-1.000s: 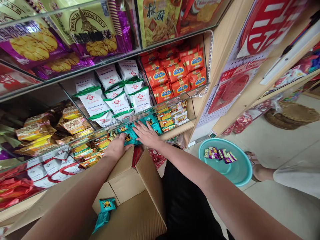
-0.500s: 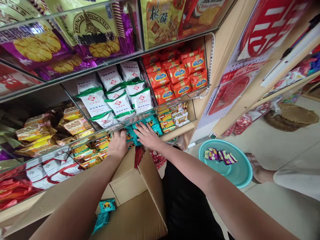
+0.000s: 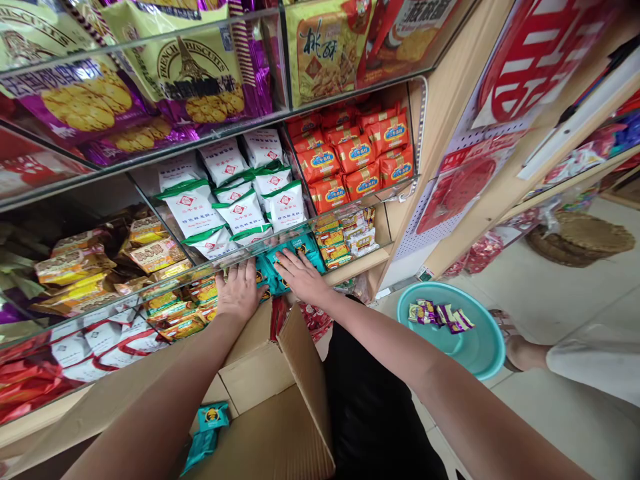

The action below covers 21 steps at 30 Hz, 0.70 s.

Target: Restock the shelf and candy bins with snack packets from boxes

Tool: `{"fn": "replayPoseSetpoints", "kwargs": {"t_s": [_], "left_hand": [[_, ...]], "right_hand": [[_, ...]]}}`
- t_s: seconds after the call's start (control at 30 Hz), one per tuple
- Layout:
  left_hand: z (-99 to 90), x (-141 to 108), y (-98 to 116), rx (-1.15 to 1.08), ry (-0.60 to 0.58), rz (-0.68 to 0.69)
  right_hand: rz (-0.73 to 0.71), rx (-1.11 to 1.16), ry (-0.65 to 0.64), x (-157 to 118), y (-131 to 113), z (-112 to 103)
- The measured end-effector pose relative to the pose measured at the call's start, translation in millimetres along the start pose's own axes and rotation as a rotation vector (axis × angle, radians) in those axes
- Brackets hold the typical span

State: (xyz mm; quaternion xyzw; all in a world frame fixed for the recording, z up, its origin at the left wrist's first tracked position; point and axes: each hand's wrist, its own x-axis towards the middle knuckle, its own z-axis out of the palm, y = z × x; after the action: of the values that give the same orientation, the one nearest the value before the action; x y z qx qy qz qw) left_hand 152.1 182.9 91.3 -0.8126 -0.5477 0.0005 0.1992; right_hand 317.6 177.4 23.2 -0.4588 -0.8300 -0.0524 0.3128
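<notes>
Small teal snack packets point(image 3: 273, 268) lie in a bottom-shelf compartment, behind a clear front strip. My right hand point(image 3: 300, 275) rests flat on them, fingers stretched out. At their left side, my left hand point(image 3: 239, 290) has its fingers extended over the shelf edge, touching the packets with its thumb side; its fingertips are partly behind the clear strip. Below my arms stands an open cardboard box point(image 3: 270, 427) with its flaps up. A couple of loose teal packets point(image 3: 213, 417) lie inside it, partly covered by my left forearm.
White-and-green bags point(image 3: 240, 212) and red packets point(image 3: 360, 153) fill the shelf above. Orange-green packets point(image 3: 175, 310) lie left of my hands. On the floor at right is a turquoise basin point(image 3: 480, 353) holding purple packets. Another person's foot point(image 3: 525, 351) is beside it.
My left hand's fingers have straightened from a curled pose and flattened at the left of the teal packets. My right hand stays on them. The view has shifted slightly.
</notes>
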Motion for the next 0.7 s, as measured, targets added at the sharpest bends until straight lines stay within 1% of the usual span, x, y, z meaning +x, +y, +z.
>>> {"fn": "replayPoseSetpoints", "kwargs": {"t_s": [0.17,0.33,0.53,0.7], "left_hand": [[-0.8,4,0,0.03,-0.107,-0.035],[-1.4,7,-1,0.067,-0.129,-0.032],[-5.5,6,-5,0.083,-0.111,-0.01],[-14.5,10,-12,0.049,-0.21,-0.005]], "right_hand": [[-0.023,0.011,-0.037,-1,1,2],[-0.035,0.021,-0.044,0,-2,-2],[0.083,-0.048,0.022,-1,-8,-6],[0.112,-0.049,0.003,5,-10,-8]]}}
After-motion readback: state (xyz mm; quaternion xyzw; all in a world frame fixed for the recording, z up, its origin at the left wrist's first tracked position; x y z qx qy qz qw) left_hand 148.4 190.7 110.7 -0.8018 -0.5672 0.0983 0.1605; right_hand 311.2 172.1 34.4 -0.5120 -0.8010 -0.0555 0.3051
